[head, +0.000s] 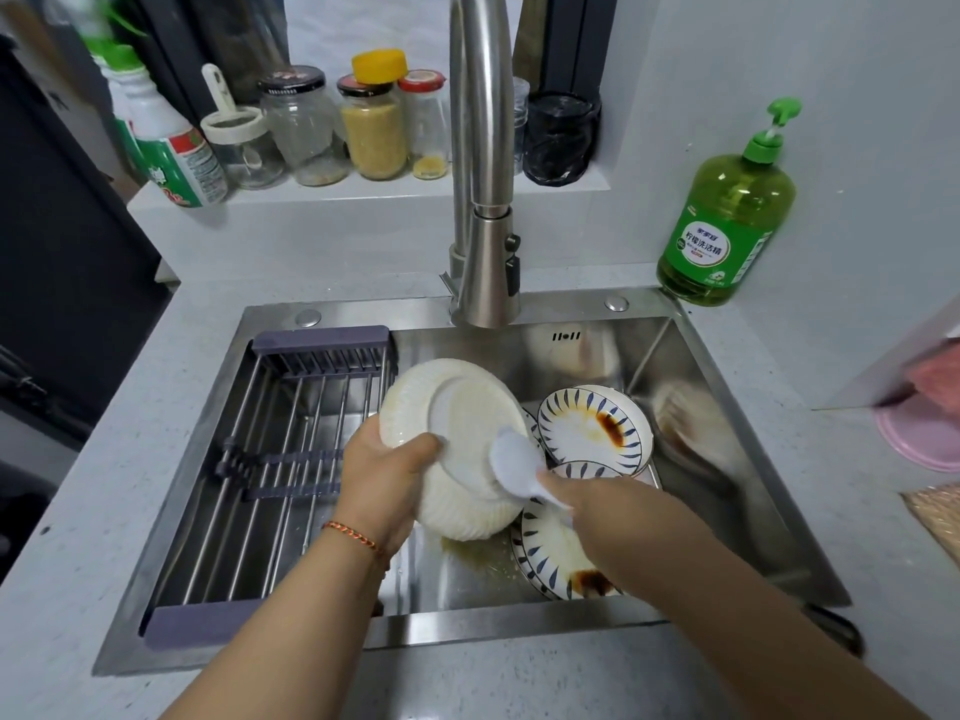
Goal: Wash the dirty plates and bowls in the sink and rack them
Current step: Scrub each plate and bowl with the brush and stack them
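Near: left hand (387, 462) gripping rim of white plate (454, 439), tilted over sink (727, 459); right hand (563, 498) closed round handle of pale scrubber (511, 467), head on plate face. Behind: sauce-stained patterned dishes (595, 428), empty rack (291, 449) at left. Beyond: faucet (483, 200), detergent bottle (727, 220). Risk: wet rim slipping, plate dropping onto dishes below.

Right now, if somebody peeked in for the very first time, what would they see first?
Probably the big white plate held tilted over the middle of the sink: the left hand grips its edge while the right hand scrubs it with a white brush. Next, the blue-patterned plates smeared with brown sauce, just right of it in the basin. Then the bright green soap bottle at the sink's back right corner.
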